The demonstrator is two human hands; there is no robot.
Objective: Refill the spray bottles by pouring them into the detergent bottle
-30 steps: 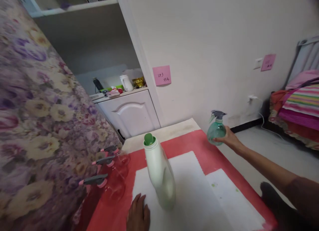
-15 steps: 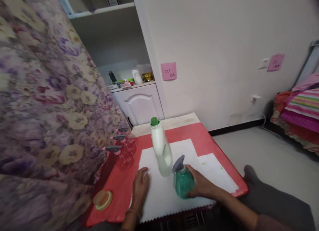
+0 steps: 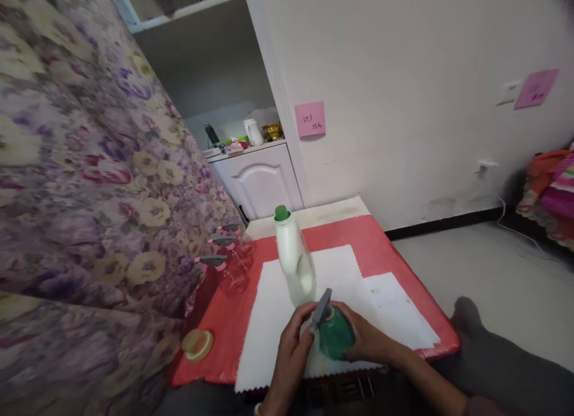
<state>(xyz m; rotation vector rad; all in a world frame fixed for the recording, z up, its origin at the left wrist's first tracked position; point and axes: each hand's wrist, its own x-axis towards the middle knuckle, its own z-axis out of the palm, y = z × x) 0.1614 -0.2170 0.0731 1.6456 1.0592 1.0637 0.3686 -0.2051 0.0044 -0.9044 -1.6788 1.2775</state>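
Observation:
My right hand [image 3: 361, 335] is wrapped around the body of a green spray bottle [image 3: 336, 338] near the table's front edge. My left hand [image 3: 293, 344] has its thumb and fingers at the grey spray head of that bottle, closed around the nozzle side. The bottle leans a little. Just behind it stands a tall pale green jug [image 3: 293, 254] with a side handle and a dark green piece in its mouth. Under these things lies a white cloth [image 3: 269, 320] with a zigzag edge.
Several clear spray bottles with grey heads and pink collars [image 3: 233, 278] line the left side of the red-covered table [image 3: 336, 231]. A yellowish round lid [image 3: 197, 344] lies at the front left. White paper [image 3: 399, 302] is at the right. A floral curtain [image 3: 112, 195] hangs close by on the left.
My left hand has moved right from the cloth to the spray head. The spray bottle stays in my right hand. The view has shifted slightly left.

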